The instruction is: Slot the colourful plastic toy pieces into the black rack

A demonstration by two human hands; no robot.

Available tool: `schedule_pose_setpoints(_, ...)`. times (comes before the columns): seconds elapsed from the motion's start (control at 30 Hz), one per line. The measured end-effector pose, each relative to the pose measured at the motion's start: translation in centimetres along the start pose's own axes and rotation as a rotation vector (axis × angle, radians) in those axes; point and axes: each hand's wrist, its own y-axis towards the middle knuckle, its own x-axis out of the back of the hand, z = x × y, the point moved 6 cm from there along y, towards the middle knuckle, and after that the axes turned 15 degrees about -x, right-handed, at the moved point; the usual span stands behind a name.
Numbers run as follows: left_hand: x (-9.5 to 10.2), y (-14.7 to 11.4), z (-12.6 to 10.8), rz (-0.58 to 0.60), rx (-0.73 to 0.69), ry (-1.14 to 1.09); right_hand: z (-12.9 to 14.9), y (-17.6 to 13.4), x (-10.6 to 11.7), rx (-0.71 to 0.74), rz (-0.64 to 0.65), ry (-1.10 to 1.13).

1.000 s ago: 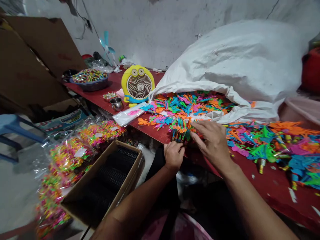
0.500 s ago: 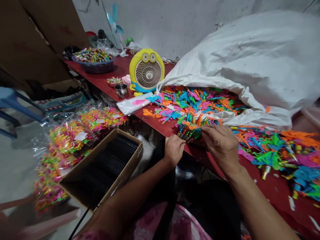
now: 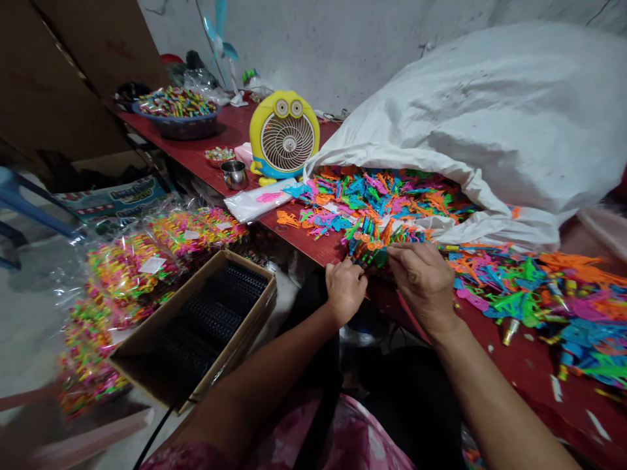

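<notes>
Since half a second ago, both hands have drawn slightly closer together at the bench (image 3: 313,245) edge, and the bundle of coloured toy sticks (image 3: 368,247) sits a little lower between them. The left hand (image 3: 345,289) is curled into a loose fist around the bundle's near end, fingers closed on it. The right hand (image 3: 422,279) pinches the bundle's far side with thumb and fingertips, though exactly which piece it grips is hard to make out. Just beyond the hands, loose toy pieces (image 3: 377,196) spill from the white sack (image 3: 490,130). More pieces (image 3: 548,294) lie scattered to the right of the right hand. Left of the left hand and below it stands an open cardboard box (image 3: 206,326).
</notes>
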Motion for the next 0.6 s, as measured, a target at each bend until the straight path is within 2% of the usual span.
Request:
schedule_pose_setpoints(0.17, 0.1, 1.1, 1.2, 0.030, 0.070, -0.096, -0.8, 0.9, -0.6, -0.004, 0.086, -0.002)
schedule_pose_setpoints(0.3, 0.5, 1.9, 2.8, 0.047, 0.075, -0.363, -2.2, 1.2, -1.1, -0.030, 0.102, -0.044)
schedule_pose_setpoints(0.37, 1.4, 1.9, 3.8, -0.039, 0.095, -0.485, -2.6, 1.1, -1.4, -0.044, 0.095, -0.026)
schedule_pose_setpoints(0.43, 2.8, 1.8, 4.4, -0.170, 0.091, -0.512, -2.8, 0.9, -1.6, -0.048, 0.088, -0.026)
schedule_pose_setpoints(0.53, 5.1, 1.9, 3.6, -0.310, -0.047, -0.408, -2.7, 0.8, -1.7, -0.045, 0.091, -0.058)
schedule_pose_setpoints(0.6, 6.3, 2.3, 2.0, -0.331, -0.186, -0.292, -2.6, 0.9, -1.7, -0.049, 0.105, -0.077)
